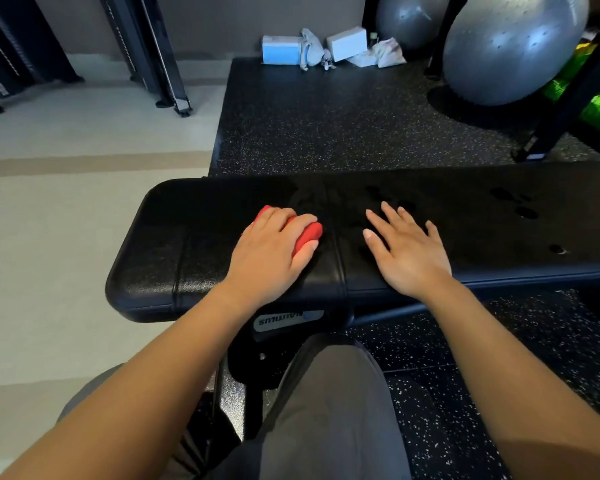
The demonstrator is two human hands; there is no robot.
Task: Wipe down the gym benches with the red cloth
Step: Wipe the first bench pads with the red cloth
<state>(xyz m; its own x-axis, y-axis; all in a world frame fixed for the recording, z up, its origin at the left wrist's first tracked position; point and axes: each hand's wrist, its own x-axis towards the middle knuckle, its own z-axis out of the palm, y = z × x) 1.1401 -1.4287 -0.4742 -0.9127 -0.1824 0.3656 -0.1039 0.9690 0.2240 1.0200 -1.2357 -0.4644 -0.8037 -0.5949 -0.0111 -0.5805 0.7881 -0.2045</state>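
Here, left hand (271, 247) grips the wadded red cloth (309, 236) on pebbled black bench (174, 261); right hand (409, 252) lies spread.

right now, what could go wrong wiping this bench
1. The red cloth is balled up under the left hand, so passes may be narrow and leave streaks on the bench.
2. Wet patches toward the bench's right end could get missed.
3. The right hand, spread over the damp-looking pad, might slip or leave prints.
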